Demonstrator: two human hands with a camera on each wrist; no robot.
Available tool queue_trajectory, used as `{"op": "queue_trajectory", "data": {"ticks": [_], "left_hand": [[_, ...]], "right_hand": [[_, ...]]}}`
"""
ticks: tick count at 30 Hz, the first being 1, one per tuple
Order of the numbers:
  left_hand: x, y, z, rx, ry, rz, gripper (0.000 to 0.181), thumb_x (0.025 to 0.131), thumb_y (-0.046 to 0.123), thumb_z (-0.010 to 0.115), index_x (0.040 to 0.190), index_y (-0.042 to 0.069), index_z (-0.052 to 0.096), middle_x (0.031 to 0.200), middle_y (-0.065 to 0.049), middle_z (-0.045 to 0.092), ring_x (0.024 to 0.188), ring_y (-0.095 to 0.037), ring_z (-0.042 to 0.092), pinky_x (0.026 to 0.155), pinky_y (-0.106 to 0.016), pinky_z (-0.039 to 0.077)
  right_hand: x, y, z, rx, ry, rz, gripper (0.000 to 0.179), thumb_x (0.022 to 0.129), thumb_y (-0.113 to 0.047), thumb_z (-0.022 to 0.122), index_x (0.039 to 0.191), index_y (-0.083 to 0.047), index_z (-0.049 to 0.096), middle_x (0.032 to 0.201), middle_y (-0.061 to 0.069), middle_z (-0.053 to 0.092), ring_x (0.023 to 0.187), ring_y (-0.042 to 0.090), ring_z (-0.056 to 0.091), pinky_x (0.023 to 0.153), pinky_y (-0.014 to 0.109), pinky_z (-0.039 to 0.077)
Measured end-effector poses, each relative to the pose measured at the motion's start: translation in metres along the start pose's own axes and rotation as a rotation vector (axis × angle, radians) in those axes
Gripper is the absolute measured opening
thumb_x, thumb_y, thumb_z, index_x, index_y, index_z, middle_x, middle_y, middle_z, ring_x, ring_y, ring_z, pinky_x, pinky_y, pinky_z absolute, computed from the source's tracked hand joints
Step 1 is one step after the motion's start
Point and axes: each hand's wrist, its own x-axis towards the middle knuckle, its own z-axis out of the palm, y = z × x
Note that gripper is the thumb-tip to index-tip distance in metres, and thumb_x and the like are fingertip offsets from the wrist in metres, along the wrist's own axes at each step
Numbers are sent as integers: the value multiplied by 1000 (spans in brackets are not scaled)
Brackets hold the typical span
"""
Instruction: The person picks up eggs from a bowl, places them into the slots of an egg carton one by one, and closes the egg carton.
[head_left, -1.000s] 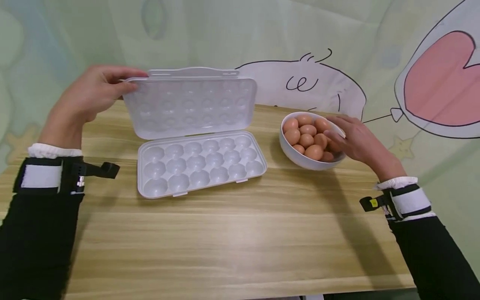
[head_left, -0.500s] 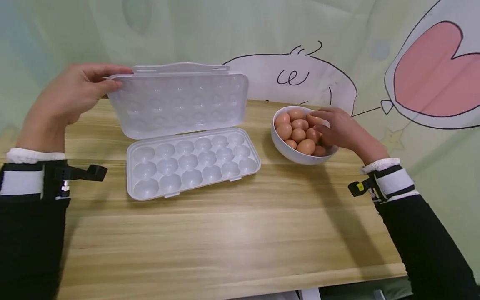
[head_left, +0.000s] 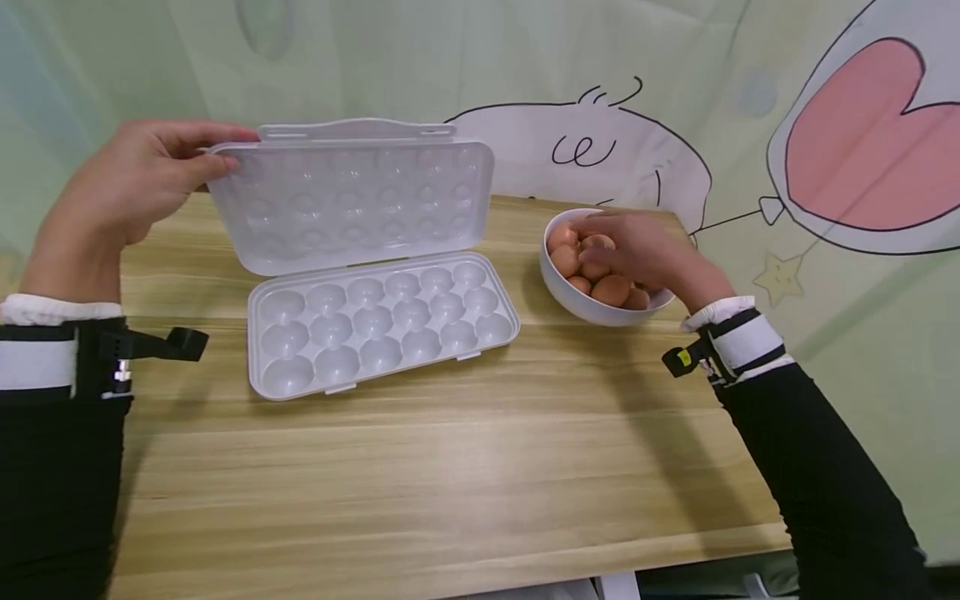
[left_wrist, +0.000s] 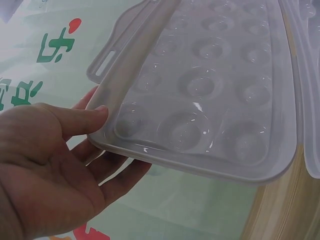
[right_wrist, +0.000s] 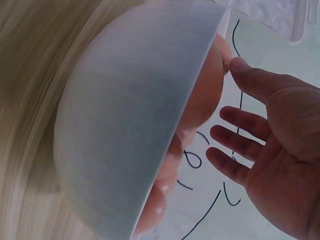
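A translucent white plastic egg box stands open, its base showing rows of bare round hollows. Its hinged lid is raised and leans back. My left hand pinches the lid's upper left corner; in the left wrist view the thumb lies over the lid's edge and the fingers are behind it. To the right is a white bowl heaped with brown eggs. Over these eggs my right hand reaches from the right. In the right wrist view its fingers are spread, with the thumb tip right at an egg.
All stands on a wood-grain table. A pale green curtain with cartoon drawings hangs behind it. Straps with small cameras sit on both wrists. The table's front edge shows at the lower right.
My right hand has moved left, from the bowl's right rim to over the eggs. The left hand keeps its grip on the lid. The head view has shifted slightly.
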Motion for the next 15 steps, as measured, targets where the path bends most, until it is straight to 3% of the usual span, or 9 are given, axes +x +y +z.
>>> {"op": "queue_trajectory", "data": {"ticks": [6,8,12,15], "left_hand": [[-4,4,0,-10,3,2,37,95,20,53,132,21,55,121,3,52,105,-15,45,75,-8,38],[-5,5,0,-20,1,9,37,95,18,54,132,20,55,120,3,53,104,-15,46,75,-9,39],[-6,7,3,-3,8,18,37,95,17,54,131,19,56,119,3,54,103,-16,46,74,-9,39],[-7,8,7,19,10,22,36,95,16,53,131,18,56,121,0,52,103,-18,45,74,-9,39]], "right_hand": [[13,-10,6,90,-43,-41,4,91,-24,61,94,-25,62,88,-2,57,82,16,51,74,32,39],[17,-10,7,93,-56,-65,4,92,-19,57,90,-21,61,85,-1,56,80,15,51,73,31,40],[19,-10,9,9,-45,-111,12,91,-12,54,84,-20,60,82,-1,54,77,14,50,71,30,39],[18,-10,10,-84,-46,-112,10,88,-15,59,92,-24,63,83,-2,54,78,15,48,76,29,38]]}}
